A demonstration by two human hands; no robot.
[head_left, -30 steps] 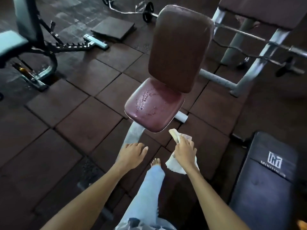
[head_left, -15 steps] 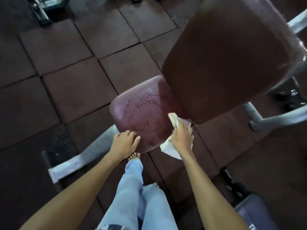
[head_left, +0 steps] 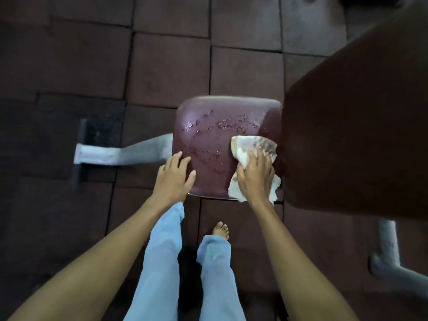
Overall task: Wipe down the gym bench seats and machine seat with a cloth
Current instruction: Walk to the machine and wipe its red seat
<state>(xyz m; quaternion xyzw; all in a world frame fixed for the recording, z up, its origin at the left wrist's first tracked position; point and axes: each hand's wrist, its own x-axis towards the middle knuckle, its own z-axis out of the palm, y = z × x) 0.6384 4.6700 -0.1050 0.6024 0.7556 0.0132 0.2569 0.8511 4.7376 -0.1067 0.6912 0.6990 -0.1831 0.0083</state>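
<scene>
The maroon machine seat (head_left: 220, 117) is right below me, its vinyl cracked and flaking across the middle. My right hand (head_left: 254, 177) holds a bunched white cloth (head_left: 249, 144) and presses it onto the seat's right side, close to the dark maroon backrest (head_left: 359, 123). My left hand (head_left: 173, 177) rests with straight fingers on the seat's near left corner. The cloth sticks out beyond my fingers and below my wrist.
A white metal frame beam (head_left: 129, 151) runs left from under the seat to a foot bar. Another white frame leg (head_left: 389, 251) stands at the lower right. Dark rubber floor tiles (head_left: 171, 66) surround the machine. My legs and bare feet are just before the seat.
I have stepped closer and lean over the seat. My right hand has carried the cloth from the seat's front edge onto its surface. My left hand has moved onto the seat's corner.
</scene>
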